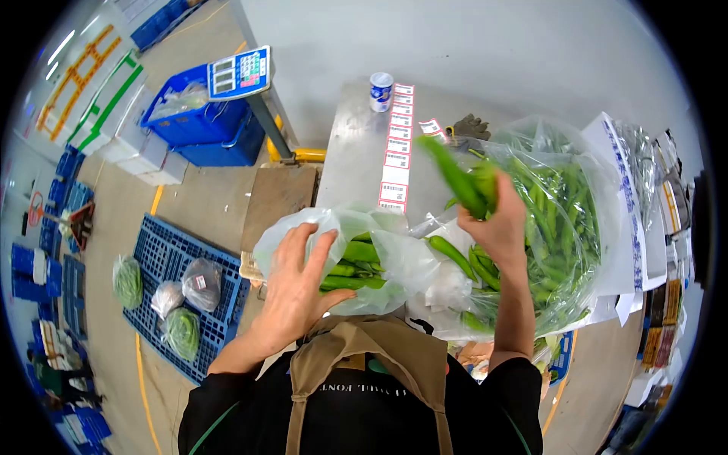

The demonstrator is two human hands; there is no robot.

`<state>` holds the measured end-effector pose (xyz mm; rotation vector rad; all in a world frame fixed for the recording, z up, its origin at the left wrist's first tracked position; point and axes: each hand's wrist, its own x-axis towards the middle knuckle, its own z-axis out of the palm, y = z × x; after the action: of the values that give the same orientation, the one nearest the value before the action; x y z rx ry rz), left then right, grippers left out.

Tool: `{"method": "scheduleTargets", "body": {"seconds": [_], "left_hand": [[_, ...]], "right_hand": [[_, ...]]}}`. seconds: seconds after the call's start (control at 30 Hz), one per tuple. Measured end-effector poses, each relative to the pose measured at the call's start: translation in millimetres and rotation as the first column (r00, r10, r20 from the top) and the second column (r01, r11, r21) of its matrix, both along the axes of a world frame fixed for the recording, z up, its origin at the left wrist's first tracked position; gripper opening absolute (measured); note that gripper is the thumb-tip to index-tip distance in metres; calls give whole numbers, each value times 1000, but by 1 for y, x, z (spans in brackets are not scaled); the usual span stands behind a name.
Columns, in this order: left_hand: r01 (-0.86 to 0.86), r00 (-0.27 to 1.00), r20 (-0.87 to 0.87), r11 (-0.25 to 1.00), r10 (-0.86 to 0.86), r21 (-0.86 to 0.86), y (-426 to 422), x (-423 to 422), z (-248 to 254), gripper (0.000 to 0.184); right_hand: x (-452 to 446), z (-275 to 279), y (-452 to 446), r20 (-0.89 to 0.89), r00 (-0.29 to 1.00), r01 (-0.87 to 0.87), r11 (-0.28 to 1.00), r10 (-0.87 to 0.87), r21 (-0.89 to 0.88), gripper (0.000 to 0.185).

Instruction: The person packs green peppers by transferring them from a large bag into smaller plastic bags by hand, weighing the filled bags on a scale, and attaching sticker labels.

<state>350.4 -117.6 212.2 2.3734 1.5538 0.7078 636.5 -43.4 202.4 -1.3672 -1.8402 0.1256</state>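
My left hand point(296, 284) is at the near left rim of a clear plastic bag point(394, 262), its fingers and thumb spread along the rim and holding it. Inside that bag lie several long green peppers point(356, 265). My right hand point(497, 227) is raised over the table, closed around a few green peppers point(459, 178) that are slightly blurred. Beneath and beside it, a large clear bag point(599, 227) full of green peppers lies with its mouth toward me. Loose peppers point(453, 256) rest at that mouth.
A strip of printed labels point(398, 144), a can point(381, 92) and a dark glove point(470, 127) lie on the metal table point(353, 152). To the left stand a scale display point(240, 73), blue crates point(193, 114) and a blue pallet point(171, 250) holding filled bags point(202, 283).
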Motion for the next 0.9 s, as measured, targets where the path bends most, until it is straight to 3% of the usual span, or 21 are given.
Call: {"method": "scheduleTargets", "body": {"seconds": [0.07,0.17,0.2,0.23,0.27,0.3,0.37,0.4,0.5,0.53,0.63,0.73,0.9], "left_hand": [[-126,991,-50,992,126,9,-12,-9,-8,54],[-313,900,166,862,403,-399,-3,-23,-24,45],[-313,868,323,920,378,-234,0,-28,-34,35],[-231,711,641,957,290,-177,8,-37,-56,28],[-172,527,780,941,337,-290,10,-38,-44,26],[-85,315,867,921,386,-380,12,-39,-28,23],[-95,104,918,922,383,-374,13,-43,-14,26],[-56,76,935,938,346,-343,13,-48,-14,26],[25,79,925,927,372,-375,7,-51,-15,26],[25,82,920,922,384,-387,5,-52,-16,25],[61,50,923,922,381,-383,3,-53,-17,25],[83,23,924,921,381,-382,3,-53,-20,25],[138,-8,924,916,382,-377,5,-53,-25,25]], "right_hand": [[-5,-7,-7,-400,916,-81,994,43,-79,49],[-48,-19,-20,-743,622,-283,956,245,79,55],[-63,-32,-24,-729,621,-361,931,287,58,56],[-77,-46,-28,-716,618,-437,899,326,32,57],[-93,-52,-33,-610,705,-488,872,362,-46,60],[-106,-58,-36,-491,773,-522,843,403,-130,62],[-122,-96,-36,-268,840,-535,800,472,-270,61],[-126,-116,-36,-153,848,-527,778,507,-343,60],[-126,-148,-34,-227,869,-494,768,439,-407,54],[-125,-148,-35,-206,878,-479,804,432,-352,45],[-123,-143,-35,-160,900,-435,825,405,-362,42],[-125,-136,-34,-85,893,-450,866,443,-217,40],[-129,-127,-30,-32,887,-453,853,461,-259,39]]}}
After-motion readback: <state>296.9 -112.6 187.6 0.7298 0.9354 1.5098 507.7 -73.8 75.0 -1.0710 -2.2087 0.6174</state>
